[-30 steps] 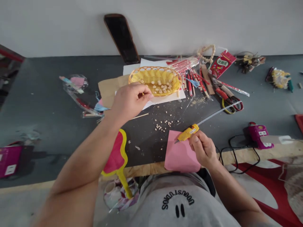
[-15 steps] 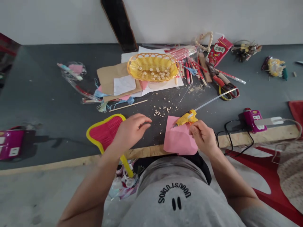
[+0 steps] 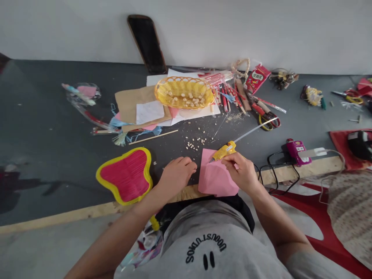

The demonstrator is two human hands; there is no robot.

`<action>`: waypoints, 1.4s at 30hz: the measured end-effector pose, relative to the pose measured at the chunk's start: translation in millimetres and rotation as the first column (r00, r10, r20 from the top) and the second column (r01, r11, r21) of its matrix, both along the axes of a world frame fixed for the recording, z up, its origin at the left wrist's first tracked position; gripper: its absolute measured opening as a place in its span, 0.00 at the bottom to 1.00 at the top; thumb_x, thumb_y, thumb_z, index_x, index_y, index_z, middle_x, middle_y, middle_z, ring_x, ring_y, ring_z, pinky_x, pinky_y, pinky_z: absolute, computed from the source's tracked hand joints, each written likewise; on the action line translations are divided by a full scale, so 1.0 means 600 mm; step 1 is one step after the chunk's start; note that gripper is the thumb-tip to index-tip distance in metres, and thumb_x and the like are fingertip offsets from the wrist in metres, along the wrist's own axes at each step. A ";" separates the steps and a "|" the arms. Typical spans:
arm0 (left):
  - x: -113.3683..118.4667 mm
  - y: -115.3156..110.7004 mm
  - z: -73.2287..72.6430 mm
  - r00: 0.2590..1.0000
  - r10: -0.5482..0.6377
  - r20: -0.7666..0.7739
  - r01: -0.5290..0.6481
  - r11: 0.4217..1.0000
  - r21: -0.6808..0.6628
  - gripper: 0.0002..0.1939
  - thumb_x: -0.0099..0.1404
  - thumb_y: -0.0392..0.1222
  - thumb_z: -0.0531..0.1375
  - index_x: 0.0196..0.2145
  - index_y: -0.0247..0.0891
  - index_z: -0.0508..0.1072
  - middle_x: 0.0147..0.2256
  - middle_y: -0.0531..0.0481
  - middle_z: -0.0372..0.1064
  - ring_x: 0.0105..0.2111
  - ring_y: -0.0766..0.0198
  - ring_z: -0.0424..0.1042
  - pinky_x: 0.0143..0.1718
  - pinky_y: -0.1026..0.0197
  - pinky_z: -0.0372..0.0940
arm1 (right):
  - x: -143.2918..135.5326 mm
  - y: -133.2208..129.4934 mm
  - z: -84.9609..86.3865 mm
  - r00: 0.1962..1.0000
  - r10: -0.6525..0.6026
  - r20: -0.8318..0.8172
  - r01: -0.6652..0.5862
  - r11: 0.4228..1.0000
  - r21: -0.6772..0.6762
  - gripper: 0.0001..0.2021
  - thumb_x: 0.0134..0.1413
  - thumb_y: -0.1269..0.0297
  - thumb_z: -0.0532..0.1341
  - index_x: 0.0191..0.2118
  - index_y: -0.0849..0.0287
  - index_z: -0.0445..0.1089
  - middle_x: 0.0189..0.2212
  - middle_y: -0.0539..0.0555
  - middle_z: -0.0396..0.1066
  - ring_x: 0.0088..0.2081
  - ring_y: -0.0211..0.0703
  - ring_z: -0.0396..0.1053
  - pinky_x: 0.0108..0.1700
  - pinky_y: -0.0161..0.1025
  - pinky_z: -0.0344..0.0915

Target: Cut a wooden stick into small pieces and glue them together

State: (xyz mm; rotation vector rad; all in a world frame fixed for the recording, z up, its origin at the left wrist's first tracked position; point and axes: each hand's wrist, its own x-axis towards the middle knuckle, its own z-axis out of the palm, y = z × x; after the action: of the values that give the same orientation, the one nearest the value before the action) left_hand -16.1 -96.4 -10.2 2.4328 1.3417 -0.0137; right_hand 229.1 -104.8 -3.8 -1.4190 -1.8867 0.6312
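Note:
My left hand (image 3: 178, 173) is over the table's front edge, between the red and yellow butterfly-like shape (image 3: 130, 176) and the pink paper (image 3: 215, 176). Its fingers are curled, and I cannot make out whether anything is in them. My right hand (image 3: 240, 170) is closed in a pinch at the rear of the yellow glue gun (image 3: 225, 151), over the right side of the pink paper. The gun's nozzle points left and down above the paper, and a long clear glue stick (image 3: 252, 130) comes out of its back. Small pale pieces (image 3: 196, 143) lie scattered behind my left hand.
A yellow basket (image 3: 186, 93) with pale bits rests on papers behind. Right of it are wrapped sticks, pliers, scissors and a red packet (image 3: 257, 78). A phone (image 3: 147, 43) leans on the wall. A purple box (image 3: 298, 152) with cables lies on the right.
My left hand has moved right, away from the butterfly-like shape, which now shows fully. My right hand has shifted slightly along the glue gun. The camera view has turned a little.

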 end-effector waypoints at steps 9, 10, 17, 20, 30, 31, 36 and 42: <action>-0.021 0.016 0.000 0.959 0.116 0.260 -0.125 0.992 0.017 0.09 0.71 0.39 0.54 0.38 0.40 0.73 0.36 0.47 0.77 0.39 0.56 0.73 0.43 0.54 0.66 | 0.039 0.037 0.019 0.959 0.200 0.199 -0.226 0.967 0.120 0.21 0.59 0.65 0.64 0.58 0.54 0.68 0.55 0.62 0.71 0.56 0.56 0.66 0.58 0.59 0.65; -0.021 0.018 0.002 0.955 0.121 0.271 -0.128 0.992 0.009 0.09 0.71 0.39 0.54 0.37 0.40 0.73 0.36 0.48 0.77 0.38 0.56 0.73 0.42 0.54 0.66 | 0.050 0.040 0.017 0.972 0.152 0.180 -0.170 0.981 0.094 0.19 0.60 0.65 0.63 0.57 0.54 0.69 0.53 0.62 0.73 0.54 0.55 0.68 0.56 0.58 0.66; -0.014 0.043 0.001 0.971 0.094 0.221 -0.106 0.993 0.044 0.09 0.71 0.39 0.54 0.37 0.40 0.73 0.36 0.48 0.77 0.38 0.55 0.73 0.42 0.54 0.66 | 0.084 0.032 -0.002 0.899 -0.152 -0.411 -0.009 0.931 -0.365 0.13 0.54 0.59 0.68 0.41 0.56 0.66 0.33 0.50 0.71 0.32 0.37 0.71 0.35 0.36 0.70; -0.015 0.055 -0.007 0.983 0.087 0.162 -0.106 0.989 0.106 0.09 0.71 0.37 0.53 0.37 0.38 0.74 0.36 0.46 0.77 0.38 0.53 0.73 0.43 0.51 0.67 | 0.066 0.032 -0.001 0.783 -0.229 -0.578 -0.055 0.901 -0.431 0.16 0.49 0.57 0.72 0.37 0.55 0.66 0.32 0.48 0.70 0.32 0.35 0.70 0.36 0.34 0.70; 0.021 0.045 0.035 0.871 0.082 0.485 -0.142 0.986 0.087 0.12 0.71 0.40 0.57 0.49 0.40 0.75 0.44 0.45 0.75 0.45 0.58 0.75 0.47 0.57 0.70 | -0.010 0.037 0.014 0.756 -0.003 -0.654 -0.322 0.869 -0.377 0.13 0.64 0.51 0.59 0.39 0.57 0.71 0.32 0.52 0.72 0.33 0.38 0.69 0.38 0.39 0.69; 0.029 0.043 0.041 0.853 0.071 0.517 -0.134 0.987 0.085 0.11 0.70 0.41 0.58 0.47 0.40 0.76 0.43 0.45 0.76 0.44 0.59 0.75 0.45 0.58 0.70 | -0.017 0.037 0.013 0.773 0.010 -0.634 -0.322 0.868 -0.378 0.13 0.64 0.52 0.59 0.39 0.57 0.71 0.32 0.52 0.72 0.33 0.38 0.69 0.38 0.39 0.69; 0.046 0.037 0.052 0.781 0.089 0.618 -0.181 0.980 0.088 0.09 0.70 0.39 0.58 0.33 0.38 0.75 0.33 0.49 0.76 0.35 0.63 0.75 0.38 0.61 0.69 | -0.039 0.032 0.007 0.813 0.071 -0.579 -0.313 0.891 -0.329 0.10 0.64 0.56 0.60 0.41 0.55 0.75 0.36 0.52 0.73 0.37 0.38 0.69 0.41 0.39 0.68; 0.037 0.027 0.062 0.666 0.242 0.706 -0.307 0.951 -0.037 0.09 0.70 0.37 0.58 0.31 0.39 0.73 0.31 0.51 0.74 0.33 0.66 0.73 0.37 0.64 0.67 | -0.047 0.031 -0.002 0.633 -0.095 -0.768 -0.280 0.897 -0.341 0.10 0.57 0.54 0.68 0.42 0.51 0.74 0.35 0.49 0.73 0.37 0.37 0.70 0.42 0.38 0.68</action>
State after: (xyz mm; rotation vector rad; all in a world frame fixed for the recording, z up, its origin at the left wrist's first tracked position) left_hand 5.9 -80.1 27.2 1.9111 1.3057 0.9780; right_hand 201.0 -85.9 -5.3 -1.0074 -1.1386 1.5226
